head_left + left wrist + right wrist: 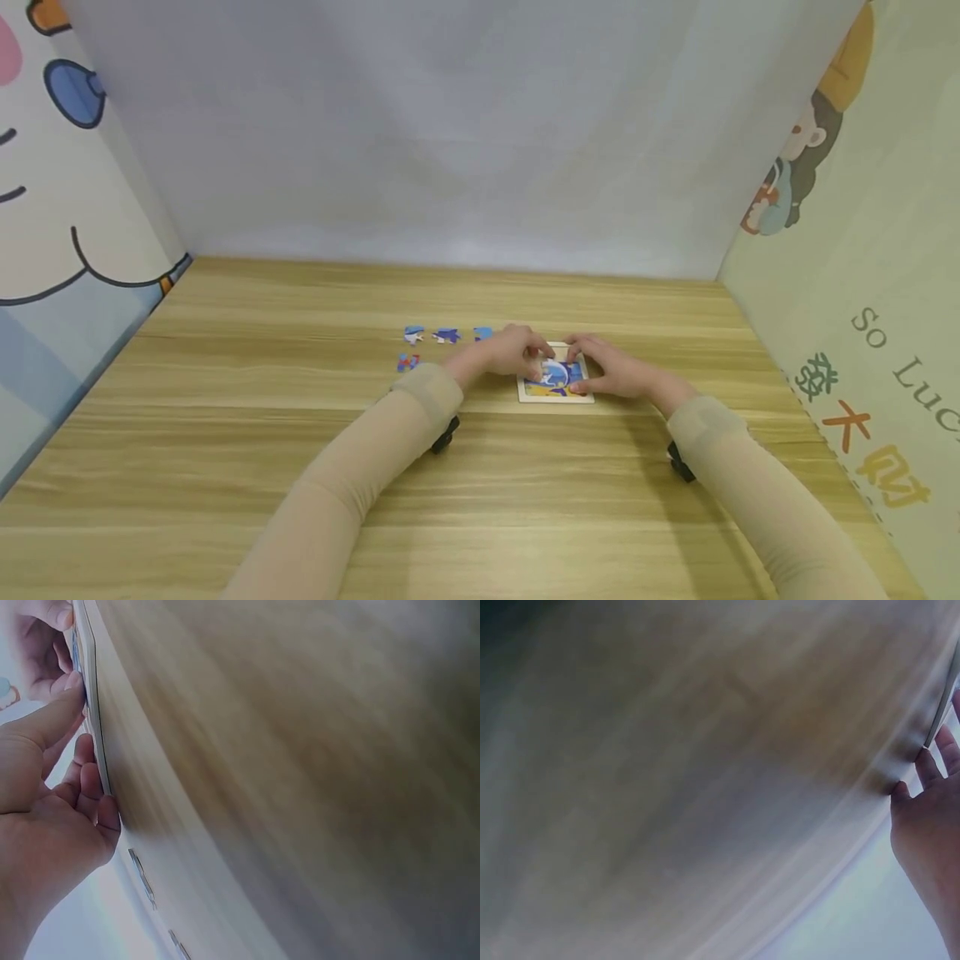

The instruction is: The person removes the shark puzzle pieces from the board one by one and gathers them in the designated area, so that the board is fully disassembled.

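A small jigsaw puzzle (pixel 556 399) in a pale square frame lies on the table in the head view, its picture blue, white and yellow. My left hand (pixel 513 350) reaches over the puzzle's left side, thumb and index finger apart on its pieces; whether they pinch one is hidden. In the left wrist view, the left hand's (pixel 52 802) thumb touches the picture side and other fingers bend at the board's edge. Across from it, my right hand (pixel 617 369) rests on the puzzle's right side, thumb and fingers spread. The right wrist view shows the right hand (pixel 934 806) only partly.
Loose puzzle pieces lie left of the frame: a blue-and-white piece (pixel 413 335), a dark blue piece (pixel 447 335), a light blue piece (pixel 482 333) beside the left hand and red-and-blue pieces (pixel 407 362) near the left sleeve. A pale curtain (pixel 450 167) hangs behind the wooden table (pixel 525 500).
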Action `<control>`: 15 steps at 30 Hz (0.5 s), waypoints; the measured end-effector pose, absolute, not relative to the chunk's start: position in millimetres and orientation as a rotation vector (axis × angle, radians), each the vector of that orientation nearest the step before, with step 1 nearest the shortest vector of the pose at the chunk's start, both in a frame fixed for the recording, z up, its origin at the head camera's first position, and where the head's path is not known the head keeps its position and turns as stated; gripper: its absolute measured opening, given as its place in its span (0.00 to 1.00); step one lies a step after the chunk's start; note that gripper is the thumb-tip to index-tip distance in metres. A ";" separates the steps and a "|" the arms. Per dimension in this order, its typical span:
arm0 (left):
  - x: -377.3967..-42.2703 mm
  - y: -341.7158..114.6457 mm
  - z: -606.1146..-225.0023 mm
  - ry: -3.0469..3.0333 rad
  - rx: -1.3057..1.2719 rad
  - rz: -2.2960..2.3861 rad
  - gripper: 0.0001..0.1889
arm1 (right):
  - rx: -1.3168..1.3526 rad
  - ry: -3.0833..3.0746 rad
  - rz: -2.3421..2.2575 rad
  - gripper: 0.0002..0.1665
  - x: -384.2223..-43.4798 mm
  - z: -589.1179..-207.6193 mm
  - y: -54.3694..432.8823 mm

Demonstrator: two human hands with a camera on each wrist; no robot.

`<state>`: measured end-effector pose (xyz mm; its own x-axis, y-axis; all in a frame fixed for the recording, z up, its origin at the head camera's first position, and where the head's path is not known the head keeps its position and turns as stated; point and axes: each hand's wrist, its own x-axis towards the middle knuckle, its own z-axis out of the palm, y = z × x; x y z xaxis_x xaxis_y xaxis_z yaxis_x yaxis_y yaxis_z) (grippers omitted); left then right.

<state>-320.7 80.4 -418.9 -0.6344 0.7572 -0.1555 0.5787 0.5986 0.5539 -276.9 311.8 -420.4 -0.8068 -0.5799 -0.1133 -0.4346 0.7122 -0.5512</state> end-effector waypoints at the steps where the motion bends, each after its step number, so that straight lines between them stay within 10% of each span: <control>1: -320.2 80.5 -418.9 2.450 1.070 0.660 0.22 | -0.802 2.641 -0.746 0.23 -276.5 -420.4 311.9; 15: -318.5 84.4 -416.7 2.405 1.019 0.877 0.17 | -0.782 2.623 -0.769 0.23 -275.6 -420.7 311.7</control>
